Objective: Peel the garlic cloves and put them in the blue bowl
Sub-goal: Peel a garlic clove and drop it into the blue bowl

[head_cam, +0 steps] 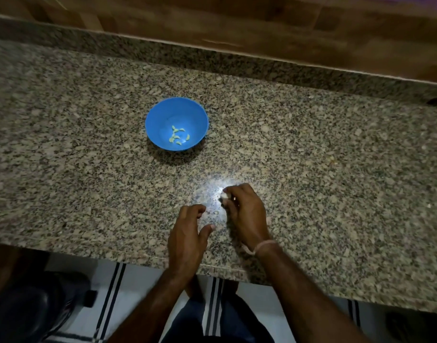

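A blue bowl [158, 115] stands on the speckled granite counter [76, 169], with several peeled garlic cloves [178, 136] lying in its bottom. Nearer the front edge, my right hand [247, 214] pinches a small white piece of garlic [224, 195] between its fingertips, just above the counter. To its left, my left hand [187, 233] hovers with fingers loosely curled and holds nothing. A tiny pale scrap [215, 212] lies on the counter between the two hands.
A raised granite ledge [212, 60] and a wooden wall [262, 23] run along the back of the counter. The counter's front edge [113, 253] is just below my wrists. Below it are a striped floor mat and a dark object at the lower left.
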Action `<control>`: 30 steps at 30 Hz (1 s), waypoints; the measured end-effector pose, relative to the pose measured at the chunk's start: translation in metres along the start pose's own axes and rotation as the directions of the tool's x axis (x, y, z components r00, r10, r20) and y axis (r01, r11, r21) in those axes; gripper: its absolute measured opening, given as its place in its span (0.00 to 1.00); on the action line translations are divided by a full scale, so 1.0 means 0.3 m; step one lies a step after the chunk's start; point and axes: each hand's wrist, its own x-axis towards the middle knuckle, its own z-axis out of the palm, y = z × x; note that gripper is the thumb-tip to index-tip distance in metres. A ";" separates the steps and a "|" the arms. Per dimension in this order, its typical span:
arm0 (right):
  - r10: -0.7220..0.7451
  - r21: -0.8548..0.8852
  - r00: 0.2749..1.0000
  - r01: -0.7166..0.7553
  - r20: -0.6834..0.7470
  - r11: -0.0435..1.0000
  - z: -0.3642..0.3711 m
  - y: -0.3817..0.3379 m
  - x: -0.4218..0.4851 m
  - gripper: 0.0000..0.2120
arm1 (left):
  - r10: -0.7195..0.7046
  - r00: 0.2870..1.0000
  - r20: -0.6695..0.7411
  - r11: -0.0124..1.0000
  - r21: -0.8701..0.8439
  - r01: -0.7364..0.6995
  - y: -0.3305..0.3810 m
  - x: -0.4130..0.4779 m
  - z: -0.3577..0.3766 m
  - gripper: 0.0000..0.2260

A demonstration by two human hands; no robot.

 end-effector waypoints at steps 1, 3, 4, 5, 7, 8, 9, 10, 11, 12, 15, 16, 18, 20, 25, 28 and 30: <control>-0.020 -0.025 1.000 0.021 0.019 0.999 0.006 -0.003 0.044 0.05 | 0.000 1.000 -0.004 1.000 0.004 0.000 0.008 0.000 0.001 0.20; -0.049 -0.051 0.996 0.053 0.081 0.997 0.013 -0.005 0.114 0.07 | 0.012 1.000 0.014 1.000 0.019 -0.013 0.023 0.009 0.005 0.22; -0.058 -0.028 0.992 0.062 0.109 0.998 0.008 -0.005 0.130 0.09 | 0.018 0.999 0.032 0.999 0.033 -0.019 0.030 0.017 0.009 0.23; -0.065 0.016 0.990 0.063 0.123 0.998 -0.009 -0.003 0.130 0.11 | 0.019 0.999 0.045 0.998 0.053 -0.022 0.039 0.025 0.017 0.24; -0.067 0.113 0.993 0.056 0.094 0.992 -0.064 0.008 0.090 0.15 | 0.023 0.999 0.038 0.996 0.087 -0.026 0.057 0.039 0.033 0.22; -0.041 0.134 0.995 0.028 0.090 0.991 -0.093 0.027 0.054 0.16 | 0.017 1.000 0.020 0.996 0.085 -0.018 0.065 0.044 0.041 0.19; 0.001 0.148 0.996 -0.015 0.094 0.989 -0.123 0.044 0.011 0.17 | 0.011 1.000 -0.003 0.997 0.072 -0.011 0.073 0.050 0.045 0.16; 0.030 0.121 0.995 -0.041 0.093 0.992 -0.150 0.064 -0.033 0.17 | 0.008 1.000 -0.025 0.998 0.057 -0.007 0.079 0.055 0.050 0.12; 0.049 0.079 0.995 -0.056 0.087 0.995 -0.169 0.080 -0.075 0.17 | 0.014 0.999 -0.042 0.999 0.050 -0.012 0.083 0.059 0.051 0.08; 0.066 0.043 0.995 -0.070 0.081 0.997 -0.180 0.100 -0.112 0.17 | 0.028 0.998 -0.054 0.998 0.050 -0.025 0.082 0.064 0.051 0.05; 0.125 0.010 0.989 -0.126 0.083 0.992 -0.186 0.133 -0.179 0.22 | 0.071 0.996 -0.057 0.994 0.085 -0.066 0.084 0.077 0.050 0.09; 0.123 -0.025 0.987 -0.122 0.098 0.992 -0.182 0.135 -0.183 0.24 | 0.085 0.995 -0.049 0.991 0.108 -0.079 0.082 0.081 0.049 0.10; 0.141 -0.001 0.985 -0.142 0.103 0.990 -0.165 0.127 -0.163 0.22 | 0.095 0.995 -0.022 0.981 0.172 -0.090 0.083 0.088 0.052 0.12; 0.097 0.005 0.990 -0.098 0.105 0.995 -0.144 0.098 -0.124 0.13 | 0.078 0.997 -0.003 0.973 0.220 -0.075 0.090 0.092 0.054 0.14; -0.128 -0.039 0.975 0.137 0.180 0.990 -0.048 0.037 -0.098 0.06 | 0.027 0.995 -0.096 0.999 0.045 -0.023 0.102 0.059 0.035 0.12; -0.186 -0.019 0.967 0.192 0.174 0.981 -0.062 0.022 -0.122 0.10 | -0.055 0.986 -0.160 0.994 -0.101 0.039 0.096 0.016 0.015 0.12; -0.152 -0.041 0.977 0.160 0.149 0.986 -0.095 0.041 -0.142 0.11 | -0.115 0.976 -0.184 0.983 -0.164 0.084 0.089 -0.014 0.003 0.12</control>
